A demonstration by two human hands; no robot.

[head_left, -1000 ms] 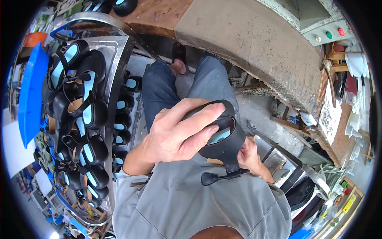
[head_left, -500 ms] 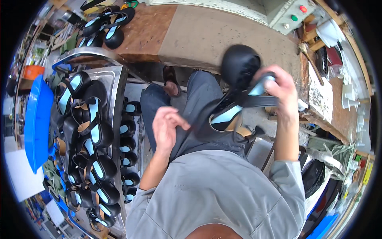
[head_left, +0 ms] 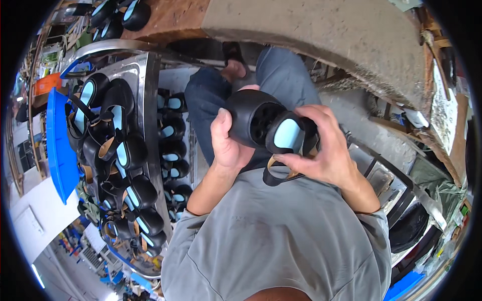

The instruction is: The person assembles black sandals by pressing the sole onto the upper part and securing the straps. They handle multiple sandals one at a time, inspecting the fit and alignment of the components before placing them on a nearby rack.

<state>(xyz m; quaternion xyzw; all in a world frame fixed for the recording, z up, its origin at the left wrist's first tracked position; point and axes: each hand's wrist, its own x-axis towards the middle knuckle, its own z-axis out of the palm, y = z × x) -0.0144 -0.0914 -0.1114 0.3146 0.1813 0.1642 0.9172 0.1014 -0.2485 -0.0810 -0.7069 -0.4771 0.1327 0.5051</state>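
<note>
In front of my lap a black shoe (head_left: 242, 118) is held between both hands, its rounded toe to the left. Dark openings show in the upper beside the toe. My left hand (head_left: 228, 140) wraps the toe, thumb on the near side. At the other end, my right hand (head_left: 326, 148) grips the heel part, where a light blue insole (head_left: 288, 134) faces up. A black strap with tan lining (head_left: 275, 175) hangs below my right thumb. Whether a second shoe lies underneath is hidden.
To my left, a metal-framed cart (head_left: 153, 90) carries a heap of black shoes (head_left: 133, 150), with more shoes (head_left: 173, 131) on a lower level. A blue plastic tray (head_left: 60, 145) stands beyond it. Ahead runs a worktable (head_left: 311, 35); more shoes (head_left: 135, 15) lie at its far left.
My left hand, free before, has closed on the shoe's toe. The shoe came in from the right, raised end downward, to above my lap. The view has shifted, with the bench nearer the top.
</note>
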